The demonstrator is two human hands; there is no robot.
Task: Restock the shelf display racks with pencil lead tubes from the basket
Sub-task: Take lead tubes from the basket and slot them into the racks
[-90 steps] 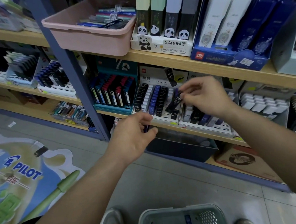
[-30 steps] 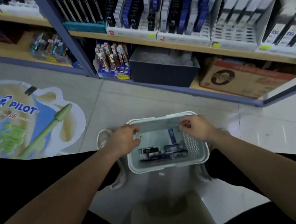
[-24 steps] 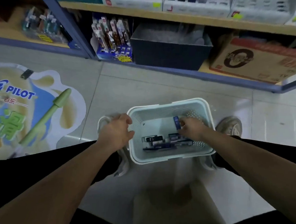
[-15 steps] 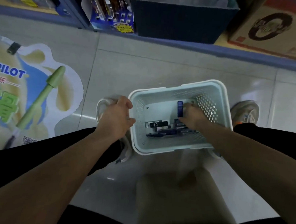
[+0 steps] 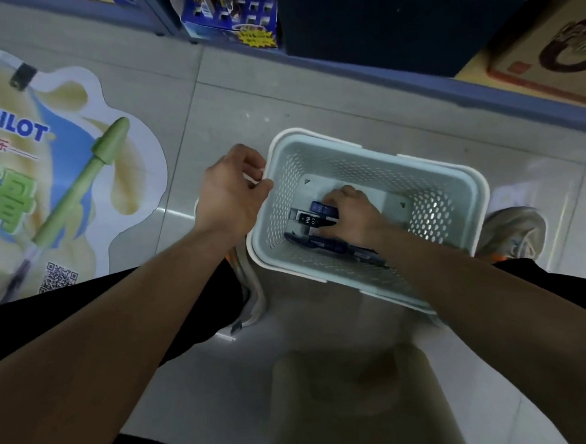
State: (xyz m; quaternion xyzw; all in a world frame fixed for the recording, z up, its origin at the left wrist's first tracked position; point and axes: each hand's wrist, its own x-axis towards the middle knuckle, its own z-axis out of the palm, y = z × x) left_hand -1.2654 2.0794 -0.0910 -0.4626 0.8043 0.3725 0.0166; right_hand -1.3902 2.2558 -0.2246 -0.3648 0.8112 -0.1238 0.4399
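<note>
On the tiled floor (image 5: 229, 102), left hand (image 5: 233, 194) grips the basket (image 5: 313, 133) rim; right hand (image 5: 353, 214) curls around lead tubes (image 5: 310, 219) inside.

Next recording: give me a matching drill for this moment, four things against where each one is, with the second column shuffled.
Things:
1. left hand
2. right hand
3. basket
4. PILOT floor decal

Places:
A. flat on the floor tiles, far left of the view
B. down inside the basket, grip on the pencil lead tubes
C. curled round the basket's left rim
D. standing on the floor between the person's shoes

Pairs: 1-C, 2-B, 3-D, 4-A
</note>
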